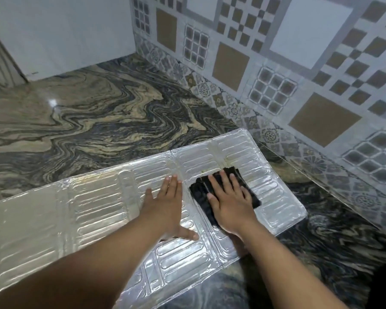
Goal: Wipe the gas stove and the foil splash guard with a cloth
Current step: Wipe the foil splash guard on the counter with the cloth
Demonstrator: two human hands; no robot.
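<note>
The foil splash guard [91,210] lies flat and unfolded on the marble counter, a long silver sheet with embossed ribs running from the left edge to the right. A black cloth [201,190] rests on its right panel. My right hand [230,201] presses flat on the cloth with fingers spread. My left hand [167,204] lies palm down on the bare foil just left of the cloth, fingers apart, holding nothing. No gas stove is in view.
The swirled marble counter [103,112] stretches behind and around the foil. A patterned tiled wall [276,63] rises along the right and back. A white wall [65,34] closes the far left corner.
</note>
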